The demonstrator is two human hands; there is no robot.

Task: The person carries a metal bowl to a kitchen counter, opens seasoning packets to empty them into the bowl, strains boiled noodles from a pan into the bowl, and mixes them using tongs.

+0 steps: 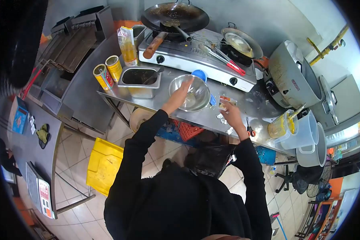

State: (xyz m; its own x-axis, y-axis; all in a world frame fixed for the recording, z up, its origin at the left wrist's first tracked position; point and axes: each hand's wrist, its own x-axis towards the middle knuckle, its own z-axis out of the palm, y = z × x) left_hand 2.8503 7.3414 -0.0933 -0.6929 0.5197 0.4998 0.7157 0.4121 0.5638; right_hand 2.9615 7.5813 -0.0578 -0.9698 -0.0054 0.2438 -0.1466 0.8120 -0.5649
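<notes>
Bowl (198,97) sits partly hidden behind the left hand (180,95).

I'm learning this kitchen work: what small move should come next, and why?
Perhaps bring the small orange-topped item to the metal bowl: the right hand is at it, and the left hand is at the bowl, placed to steady it.

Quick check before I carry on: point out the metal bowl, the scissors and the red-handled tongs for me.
Metal bowl (203,96): head view, inner wall on the right side.
Scissors (250,131): head view, on the handles.
Red-handled tongs (237,69): head view, on the red handles.
</notes>
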